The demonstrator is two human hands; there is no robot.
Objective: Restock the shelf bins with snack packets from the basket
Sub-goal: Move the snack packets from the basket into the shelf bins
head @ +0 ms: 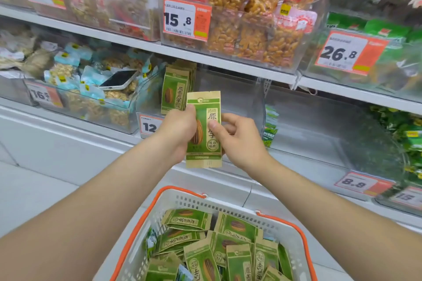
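A green and tan sunflower-seed packet (204,107) stands upright between both hands, in front of a clear shelf bin (230,96). My left hand (179,130) grips its left edge, thumb on the front. My right hand (237,137) pinches its right edge with the thumb on the front. Inside the bin, several matching packets (174,92) stand upright at the left side; the rest of that bin holds nothing. Below, a white basket with orange handles (269,226) holds several more of the same packets (217,242), lying loosely.
A phone (118,80) lies on nut packets in the bin to the left. Upper bins hold orange snack bags (249,29) and green packs (374,29). Green packets (270,125) stand in the bin to the right. Price tags line the shelf edges.
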